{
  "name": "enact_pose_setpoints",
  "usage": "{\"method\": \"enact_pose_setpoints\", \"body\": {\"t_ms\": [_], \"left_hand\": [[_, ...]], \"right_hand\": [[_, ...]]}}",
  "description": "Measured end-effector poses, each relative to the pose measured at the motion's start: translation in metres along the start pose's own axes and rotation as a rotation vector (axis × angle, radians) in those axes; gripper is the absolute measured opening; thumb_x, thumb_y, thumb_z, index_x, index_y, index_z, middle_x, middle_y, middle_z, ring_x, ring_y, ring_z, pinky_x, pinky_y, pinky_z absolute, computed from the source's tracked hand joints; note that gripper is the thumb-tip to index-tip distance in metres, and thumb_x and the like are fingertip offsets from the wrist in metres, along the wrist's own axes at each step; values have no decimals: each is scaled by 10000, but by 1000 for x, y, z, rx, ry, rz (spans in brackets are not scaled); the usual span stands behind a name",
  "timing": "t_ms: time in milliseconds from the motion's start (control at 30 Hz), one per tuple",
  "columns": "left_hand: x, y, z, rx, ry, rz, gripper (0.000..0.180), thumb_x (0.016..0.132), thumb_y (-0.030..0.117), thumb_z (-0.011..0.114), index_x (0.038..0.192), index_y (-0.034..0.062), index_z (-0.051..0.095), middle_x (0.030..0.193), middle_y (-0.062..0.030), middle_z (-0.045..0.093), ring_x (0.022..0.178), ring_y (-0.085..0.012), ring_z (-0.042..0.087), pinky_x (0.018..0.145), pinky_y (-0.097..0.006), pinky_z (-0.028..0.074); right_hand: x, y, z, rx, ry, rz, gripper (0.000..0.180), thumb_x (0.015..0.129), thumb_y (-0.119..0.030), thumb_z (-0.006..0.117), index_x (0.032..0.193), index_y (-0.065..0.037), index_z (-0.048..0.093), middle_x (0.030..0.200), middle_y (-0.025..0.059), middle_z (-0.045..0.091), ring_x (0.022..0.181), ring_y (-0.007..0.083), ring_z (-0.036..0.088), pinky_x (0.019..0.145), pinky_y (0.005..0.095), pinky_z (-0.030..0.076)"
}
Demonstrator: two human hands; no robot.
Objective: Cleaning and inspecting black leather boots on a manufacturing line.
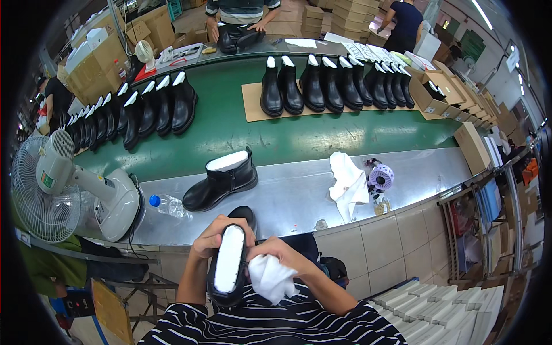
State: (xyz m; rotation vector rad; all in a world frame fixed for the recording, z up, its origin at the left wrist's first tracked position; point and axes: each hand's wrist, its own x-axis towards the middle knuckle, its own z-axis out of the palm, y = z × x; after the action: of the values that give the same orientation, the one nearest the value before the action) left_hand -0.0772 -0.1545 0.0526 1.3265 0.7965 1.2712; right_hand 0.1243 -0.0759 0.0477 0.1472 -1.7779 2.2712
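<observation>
A black ankle boot (217, 276) with white stuffing showing in its top is held up close to my body, its toe pointing away toward the bench. My left hand (214, 234) is wrapped round the boot's left side. Bunched in my right hand (275, 250) is a white cloth (272, 278), which lies against the right side of the boot. Just beyond, a second black boot (221, 179), also stuffed white, stands on the metal bench edge (287, 190) with its toe to the left.
A plastic bottle (169, 206) and large fan (57, 184) are at left. Another white cloth (348, 185) and small purple fan (380, 177) lie right. Rows of black boots (330, 86) stand along the green belt (221, 126). White boxes (443, 310) sit lower right. A person (241, 14) works opposite.
</observation>
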Motion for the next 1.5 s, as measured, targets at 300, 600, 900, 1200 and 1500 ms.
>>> {"method": "enact_pose_setpoints", "body": {"t_ms": [300, 600, 900, 1200, 1500], "left_hand": [[4, -17, 2, -249, 29, 27, 775, 817, 703, 538, 873, -65, 622, 833, -202, 666, 738, -270, 659, 710, -330, 506], [12, -21, 13, -444, 37, 40, 759, 800, 681, 579, 879, -74, 585, 824, -233, 628, 793, -293, 619, 755, -363, 479], [18, -10, 12, -418, -10, 70, 769, 804, 692, 587, 888, -73, 582, 853, -231, 636, 756, -268, 622, 718, -346, 486], [30, -27, 9, -325, 9, 55, 760, 817, 705, 542, 897, -49, 593, 870, -172, 655, 794, -233, 618, 717, -315, 479], [88, -56, 10, -193, 35, 203, 737, 873, 688, 492, 1010, -31, 575, 868, -94, 642, 751, -165, 600, 685, -276, 459]], "right_hand": [[4, -4, 1, 95, 8, -10, 331, 809, -220, 742, 1040, 6, 671, 953, 62, 730, 865, 146, 675, 789, 268, 490], [-3, -12, 9, 30, 122, 14, 275, 830, -212, 750, 991, -4, 668, 901, 71, 729, 855, 149, 703, 774, 256, 523], [-1, -15, 9, 99, 77, 59, 316, 805, -171, 753, 1041, 11, 649, 977, 71, 722, 914, 128, 670, 828, 257, 498], [-9, -9, 9, -68, 326, 8, 273, 780, -151, 768, 982, -7, 654, 897, 65, 725, 807, 133, 689, 747, 256, 527], [-62, -19, -28, -143, 647, 8, 351, 916, -229, 608, 1144, 38, 610, 812, 149, 679, 704, 193, 651, 657, 280, 524]]}}
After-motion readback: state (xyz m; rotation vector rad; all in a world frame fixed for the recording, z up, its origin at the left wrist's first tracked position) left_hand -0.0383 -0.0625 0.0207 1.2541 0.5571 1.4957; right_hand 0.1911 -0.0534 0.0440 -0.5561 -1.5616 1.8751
